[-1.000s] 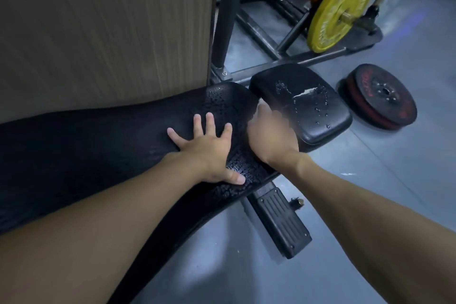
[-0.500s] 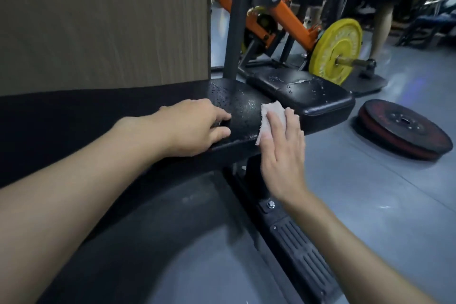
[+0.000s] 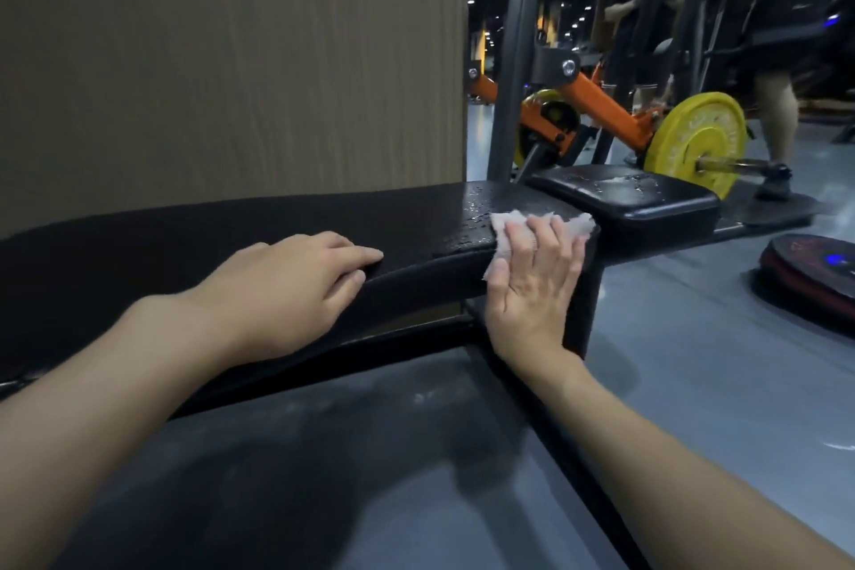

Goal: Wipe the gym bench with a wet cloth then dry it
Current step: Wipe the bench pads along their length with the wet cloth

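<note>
The black padded gym bench (image 3: 185, 241) runs from the left to the middle, its right end beaded with water drops. A separate black seat pad (image 3: 647, 194), also wet, sits just beyond that end. My right hand (image 3: 532, 287) presses a white cloth (image 3: 509, 222) flat against the near side edge of the bench's right end, fingers spread over it. My left hand (image 3: 296, 287) rests on the bench's near edge to the left, fingers curled over the top, holding nothing else.
A wood-grain wall panel (image 3: 231, 60) stands right behind the bench. Behind the seat pad is an orange machine arm (image 3: 601, 106) with a yellow weight plate (image 3: 698, 143). A red and black plate (image 3: 814, 273) lies on the grey floor at right. A person's legs (image 3: 777, 120) stand at back right.
My view has dropped low beside the bench. My right hand has brought the cloth onto the bench's side edge and spread it wider; my left hand shifted from flat on top to the near edge.
</note>
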`<state>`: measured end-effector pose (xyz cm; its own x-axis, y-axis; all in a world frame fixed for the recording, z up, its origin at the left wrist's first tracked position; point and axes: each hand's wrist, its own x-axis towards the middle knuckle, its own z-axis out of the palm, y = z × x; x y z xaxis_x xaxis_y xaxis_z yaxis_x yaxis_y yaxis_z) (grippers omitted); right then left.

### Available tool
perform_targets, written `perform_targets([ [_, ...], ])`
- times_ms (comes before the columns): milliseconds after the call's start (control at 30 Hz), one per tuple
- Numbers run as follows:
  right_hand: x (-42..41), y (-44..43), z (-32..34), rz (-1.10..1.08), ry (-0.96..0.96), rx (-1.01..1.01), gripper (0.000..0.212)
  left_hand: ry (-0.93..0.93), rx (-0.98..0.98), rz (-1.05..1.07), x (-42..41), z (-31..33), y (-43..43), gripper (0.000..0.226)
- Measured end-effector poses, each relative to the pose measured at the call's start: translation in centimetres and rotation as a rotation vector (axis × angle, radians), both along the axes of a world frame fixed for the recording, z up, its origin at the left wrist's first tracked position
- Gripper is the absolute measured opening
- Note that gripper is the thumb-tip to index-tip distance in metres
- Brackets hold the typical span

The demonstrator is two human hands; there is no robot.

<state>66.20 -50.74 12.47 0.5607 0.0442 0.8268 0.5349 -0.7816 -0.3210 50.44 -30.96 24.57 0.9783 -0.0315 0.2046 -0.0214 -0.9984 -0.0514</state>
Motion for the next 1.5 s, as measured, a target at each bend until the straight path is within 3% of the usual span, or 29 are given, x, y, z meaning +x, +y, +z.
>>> perform_targets([
  [67,-1.2,2.8,-0.1,0.003,0.021,0.075,0.048,-0.019,-0.009,0.012,-0.8,-0.1,0.8,0.044],
  [300,-8.1,10.3,-0.1,0.248,-0.029,0.001,0.05,-0.014,-0.026,0.049,-3.4,0.4,4.2,0.038],
  [400,-9.6,10.9,-0.1,0.369,-0.112,-0.108,0.049,-0.032,-0.036,0.07,-5.1,0.4,6.0,0.036],
  [500,-7.4,8.6,0.1,0.316,-0.166,-0.207,0.05,-0.053,-0.024,0.081,-6.9,0.1,7.6,0.037],
  [667,-9.0,10.6,0.5,0.267,-0.032,0.03,0.046,-0.075,-0.026,0.104,-8.8,0.0,9.7,0.036],
  [800,-14.1,14.1,0.6,0.4,-0.16,-0.163,0.05,-0.114,-0.034,0.115,-9.8,0.0,10.9,0.034],
  [1100,-20.8,21.3,1.6,0.387,-0.318,-0.547,0.051,-0.178,-0.092,0.214,-14.4,-0.5,16.7,0.046],
  [1367,-25.3,27.9,5.6,0.549,-0.332,-0.961,0.064,-0.26,-0.286,0.406,-18.1,-0.7,25.8,0.054],
  [1500,-26.0,32.3,8.9,0.842,-0.181,-1.1,0.058,-0.241,-0.383,0.499,-18.3,-0.3,29.8,0.051],
])
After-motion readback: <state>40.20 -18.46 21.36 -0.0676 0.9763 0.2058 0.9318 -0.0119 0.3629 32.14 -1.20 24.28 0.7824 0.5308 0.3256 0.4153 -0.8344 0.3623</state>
